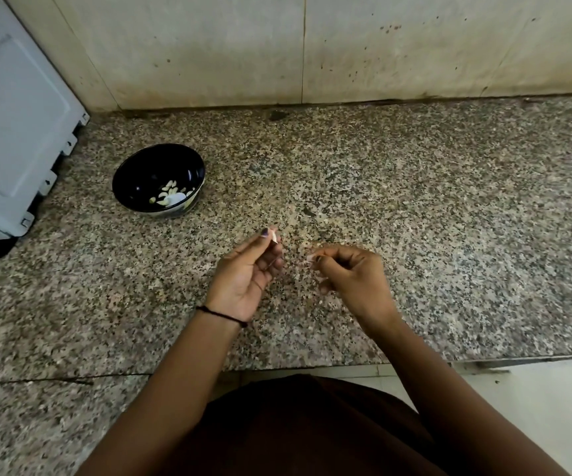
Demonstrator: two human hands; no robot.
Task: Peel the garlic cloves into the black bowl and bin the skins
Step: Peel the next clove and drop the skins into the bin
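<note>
The black bowl (130, 176) stands on the speckled granite counter at the left and holds several peeled garlic cloves (169, 195). Above the counter's middle, my left hand (247, 276) pinches a small whitish garlic clove (273, 235) between thumb and fingertips. Just to its right, my right hand (350, 274) has its fingers curled and pinches a thin pale piece of garlic skin (311, 258). The two hands are a short gap apart. No bin is in view.
A white appliance (13, 132) with a dark base stands at the far left, next to the bowl. A stained tiled wall (312, 46) runs behind the counter (449, 201). The counter's front edge lies near my body, with pale floor at the lower right.
</note>
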